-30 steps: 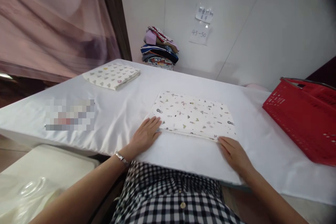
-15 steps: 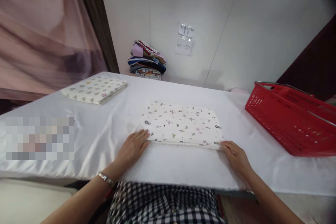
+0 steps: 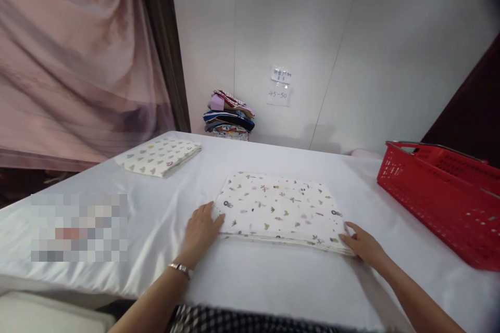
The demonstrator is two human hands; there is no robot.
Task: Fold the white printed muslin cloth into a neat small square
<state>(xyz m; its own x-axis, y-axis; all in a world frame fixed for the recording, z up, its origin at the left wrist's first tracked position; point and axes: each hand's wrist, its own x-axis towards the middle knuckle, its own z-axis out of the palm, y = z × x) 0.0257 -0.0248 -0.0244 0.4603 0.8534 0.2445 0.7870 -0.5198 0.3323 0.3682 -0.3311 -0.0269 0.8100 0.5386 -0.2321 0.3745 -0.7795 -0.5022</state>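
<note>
A folded white cloth [image 3: 277, 208], printed with small palm trees, leaves and animals, lies flat on the white-covered table before me. At its left edge rests my left hand [image 3: 201, 229], open, the thumb on the cloth's near-left corner and the fingers stretched along the side. My right hand [image 3: 365, 244] is closed on the near-right corner, with the thumb on top; the fingertips are partly hidden. Several folded layers show along the near edge.
Another folded cloth [image 3: 162, 156] with grey cloud-like shapes lies at the back left. A red plastic basket [image 3: 441, 197] stands on the right. Folded fabrics [image 3: 230, 117] are stacked by the wall, below paper signs [image 3: 279, 94]. A blurred patch [image 3: 78, 229] covers something on the left.
The view has tilted up and shifted a little, so everything sits lower in the picture. My left hand has turned more upright along the cloth's left edge; my right hand stays at its corner.
</note>
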